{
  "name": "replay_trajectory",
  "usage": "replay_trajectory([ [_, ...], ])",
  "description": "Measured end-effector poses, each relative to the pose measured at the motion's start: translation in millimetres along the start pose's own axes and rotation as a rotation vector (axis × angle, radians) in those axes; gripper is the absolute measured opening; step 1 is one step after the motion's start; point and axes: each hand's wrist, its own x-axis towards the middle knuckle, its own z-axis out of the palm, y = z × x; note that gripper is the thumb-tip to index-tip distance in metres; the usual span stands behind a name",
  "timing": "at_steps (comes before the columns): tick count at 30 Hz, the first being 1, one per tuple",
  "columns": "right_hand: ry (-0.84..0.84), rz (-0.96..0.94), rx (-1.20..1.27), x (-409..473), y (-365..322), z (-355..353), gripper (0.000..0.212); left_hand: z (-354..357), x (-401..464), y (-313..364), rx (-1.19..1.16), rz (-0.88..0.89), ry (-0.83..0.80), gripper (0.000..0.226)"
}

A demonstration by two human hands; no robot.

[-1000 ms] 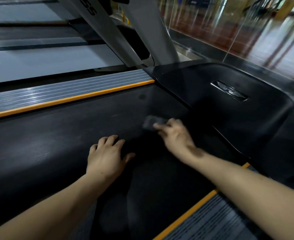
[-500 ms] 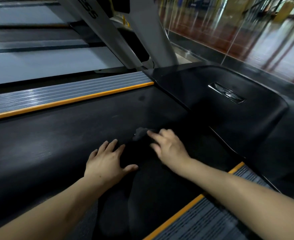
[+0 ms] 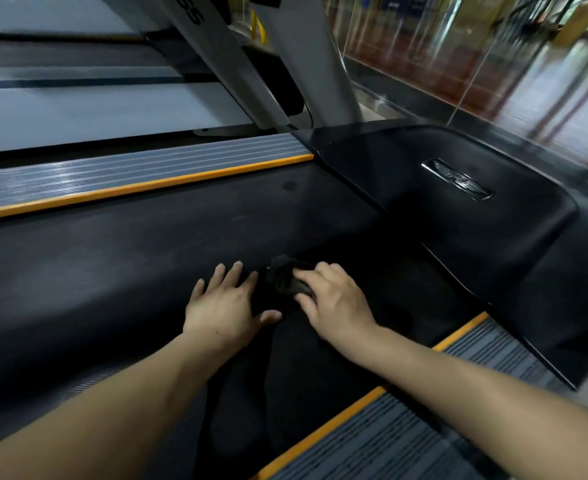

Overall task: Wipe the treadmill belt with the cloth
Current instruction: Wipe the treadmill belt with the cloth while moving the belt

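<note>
- Two ribbed grey side rails, each edged with an orange strip: one far left (image 3: 130, 171), one near right (image 3: 407, 431).
- One belt (image 3: 112, 271), black, flat, matte, with faint dusty smudges.
- One left hand (image 3: 225, 306), fingers straight and spread apart, palm flat on the belt.
- One cloth (image 3: 287, 280), dark, crumpled into a small lump, lying on the belt just beside the left fingertips.
- One right hand (image 3: 334, 303), fingers curled over the cloth, gripping it against the belt.
- One motor cover (image 3: 441, 220), glossy black plastic, rounded, bearing one silver winged badge (image 3: 457, 180).
</note>
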Motion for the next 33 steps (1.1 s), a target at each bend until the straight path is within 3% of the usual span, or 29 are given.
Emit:
replay_trajectory([
  [3, 0.017, -0.016, -0.048, 16, 32, -7, 0.04, -4, -4, -1, -0.016, 0.004, 0.018, 0.087],
  [7, 0.064, 0.365, -0.288, 44, 127, -35, 0.037, -7, -14, 2, -0.012, 0.03, 0.067, 0.082],
  [10, 0.055, 0.484, -0.293, 39, 124, -43, 0.035, -6, -28, 0, 0.016, 0.029, 0.069, 0.083],
  [13, 0.014, 0.398, -0.226, 23, 59, -32, 0.032, -6, -34, -3, 0.005, 0.009, 0.035, 0.09],
  [16, 0.006, 0.107, -0.108, -15, 2, -16, 0.037, -5, -41, 2, 0.003, -0.01, 0.006, 0.095],
  [18, -0.031, -0.007, -0.032, -25, -2, -19, 0.041, -2, -47, 5, 0.002, -0.032, 0.022, 0.094],
  [20, -0.041, 0.021, -0.045, -7, 25, -27, 0.037, -3, -50, 5, -0.012, -0.045, 0.007, 0.094],
  [24, -0.022, 0.341, -0.262, 23, 120, -46, 0.033, -4, -52, 7, -0.018, -0.047, -0.025, 0.093],
  [27, 0.032, 0.463, -0.329, 20, 124, -44, 0.03, 1, -53, 8, -0.019, -0.046, -0.015, 0.091],
  [30, 0.021, 0.396, -0.263, 13, 65, -30, 0.027, 4, -53, 5, -0.03, -0.055, -0.007, 0.091],
  [33, 0.016, 0.133, -0.159, -8, 5, -12, 0.034, 5, -54, 6, -0.03, -0.055, -0.027, 0.09],
])
